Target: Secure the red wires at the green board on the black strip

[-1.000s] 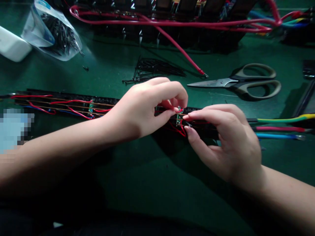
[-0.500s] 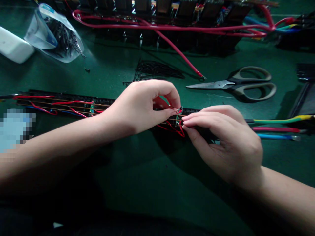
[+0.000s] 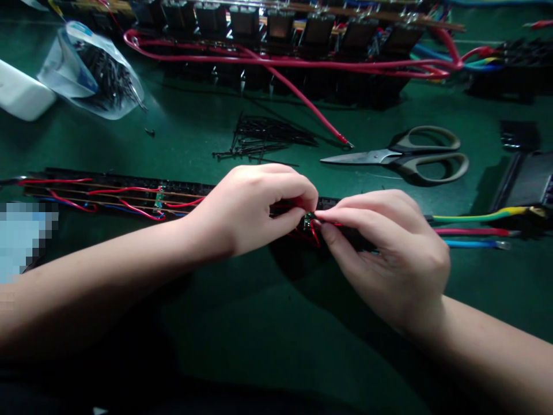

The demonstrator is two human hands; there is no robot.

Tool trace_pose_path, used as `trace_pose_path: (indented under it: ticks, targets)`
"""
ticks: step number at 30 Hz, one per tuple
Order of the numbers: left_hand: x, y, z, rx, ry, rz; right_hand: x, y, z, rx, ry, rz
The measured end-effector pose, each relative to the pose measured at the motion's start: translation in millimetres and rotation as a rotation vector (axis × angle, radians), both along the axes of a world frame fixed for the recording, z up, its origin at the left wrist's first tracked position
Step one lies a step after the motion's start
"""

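Observation:
A long black strip [image 3: 108, 178] lies across the table, with brown rods, red and blue wires and small green circuit boards along it. My left hand [image 3: 263, 210] is over its middle, thumb and forefinger pinched together; what is between them is hidden. Close by on the right, my right hand [image 3: 389, 253] pinches at a red wire [image 3: 315, 235] beside a small green circuit board [image 3: 308, 220]. The two hands' fingertips almost meet there. Part of the strip is covered by both hands.
Behind the hands lie loose black cable ties [image 3: 272, 135] and scissors [image 3: 397, 155]. A plastic bag [image 3: 93, 72] of black ties sits back left beside a white object [image 3: 23, 92]. A larger wired assembly [image 3: 276, 34] with a thick red cable [image 3: 302, 98] spans the back.
My left fingertips have drawn slightly left and curled in. My right fingertips have closed in on the red wire at the board. The whole view has shifted a little.

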State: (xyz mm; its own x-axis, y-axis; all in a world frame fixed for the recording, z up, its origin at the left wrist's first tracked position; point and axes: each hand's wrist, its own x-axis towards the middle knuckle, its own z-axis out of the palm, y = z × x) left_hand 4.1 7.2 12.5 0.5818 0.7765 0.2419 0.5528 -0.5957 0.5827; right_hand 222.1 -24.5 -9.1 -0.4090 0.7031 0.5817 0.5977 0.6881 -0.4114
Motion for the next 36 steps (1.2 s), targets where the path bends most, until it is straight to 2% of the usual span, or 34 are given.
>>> trace_pose_path:
  ticks: [19,29,36]
  targets:
    - [1.1,-4.9,-6.5,0.102,-0.012,-0.006,3.9,0.8,-3.5,0.019,-0.021,0.047]
    - [0.3,-5.3,-7.8,0.172,-0.028,-0.050,4.0,1.8,-4.1,0.022,-0.019,0.047]
    - [1.5,-5.8,-9.9,0.188,-0.035,-0.030,4.1,-0.2,-3.6,0.009,-0.041,0.026]
